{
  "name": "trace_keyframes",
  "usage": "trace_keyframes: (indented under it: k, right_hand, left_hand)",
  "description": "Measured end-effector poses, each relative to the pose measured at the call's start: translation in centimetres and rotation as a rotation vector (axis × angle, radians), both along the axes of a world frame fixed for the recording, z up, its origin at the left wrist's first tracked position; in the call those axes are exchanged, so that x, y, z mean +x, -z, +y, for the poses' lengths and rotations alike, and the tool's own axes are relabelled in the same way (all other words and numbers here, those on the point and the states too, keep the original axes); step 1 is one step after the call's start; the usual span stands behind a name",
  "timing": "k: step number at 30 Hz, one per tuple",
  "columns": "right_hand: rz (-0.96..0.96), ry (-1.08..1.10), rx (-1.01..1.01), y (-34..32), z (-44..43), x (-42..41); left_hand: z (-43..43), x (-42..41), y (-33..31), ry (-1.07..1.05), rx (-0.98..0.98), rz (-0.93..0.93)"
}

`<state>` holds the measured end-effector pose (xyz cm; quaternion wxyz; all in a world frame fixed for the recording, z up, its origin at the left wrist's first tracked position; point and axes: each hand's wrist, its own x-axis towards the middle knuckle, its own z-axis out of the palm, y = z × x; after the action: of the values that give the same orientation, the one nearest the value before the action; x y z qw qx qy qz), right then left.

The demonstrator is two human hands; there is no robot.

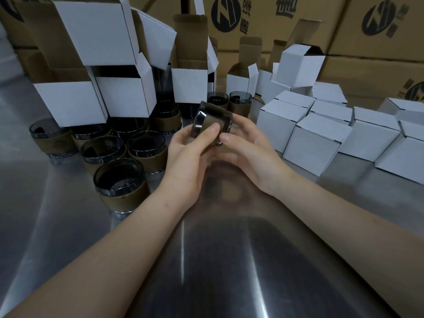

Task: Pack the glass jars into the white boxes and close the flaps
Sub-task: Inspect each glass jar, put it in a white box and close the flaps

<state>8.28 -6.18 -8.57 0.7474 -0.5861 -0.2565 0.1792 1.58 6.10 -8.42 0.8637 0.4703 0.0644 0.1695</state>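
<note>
Grip is shared: your left hand (188, 154) and right hand (250, 152) are both curling round one smoked glass jar (213, 120), holding it tilted on its side just above the steel worktop (229, 260). Your left thumb is pressing on the jar's wall. More banded jars (119, 177) are standing at your left, beneath open white boxes (128, 97). Closed white boxes (316, 143) are sitting at your right.

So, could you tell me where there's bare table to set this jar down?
The steel table is bare between your forearms, below the held jar. A narrow strip also runs between the standing jars, left, and the closed boxes, right. The left rear is crowded with open boxes.
</note>
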Motion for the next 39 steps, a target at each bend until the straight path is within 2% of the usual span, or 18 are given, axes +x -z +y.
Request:
trace_keyframes:
  k: [3, 11, 15, 20, 32, 39]
  right_hand:
    - [-0.003, -0.023, 0.002, -0.1, -0.2, 0.1]
    - [0.1, 0.016, 0.108, -0.2, -0.4, 0.4]
    - [0.103, 0.04, 0.12, -0.3, -0.5, 0.4]
    - [0.061, 0.037, 0.126, -0.2, -0.6, 0.4]
    - [-0.244, 0.118, -0.059, -0.8, -0.8, 0.0]
    - [-0.216, 0.123, 0.027, -1.4, -0.7, -0.3]
  left_hand:
    - [0.1, 0.1, 0.1, 0.039, -0.054, -0.025]
    - [-0.2, -0.1, -0.1, 0.081, 0.005, -0.006]
    - [-0.3, -0.3, -0.2, 0.014, 0.227, 0.103]
    - [-0.8, -0.4, -0.1, -0.124, 0.494, 0.073]
    - [-0.3, -0.2, 0.8, -0.232, 0.717, 0.017]
    - [-0.1, -0.1, 1.0, -0.245, 0.756, -0.01]
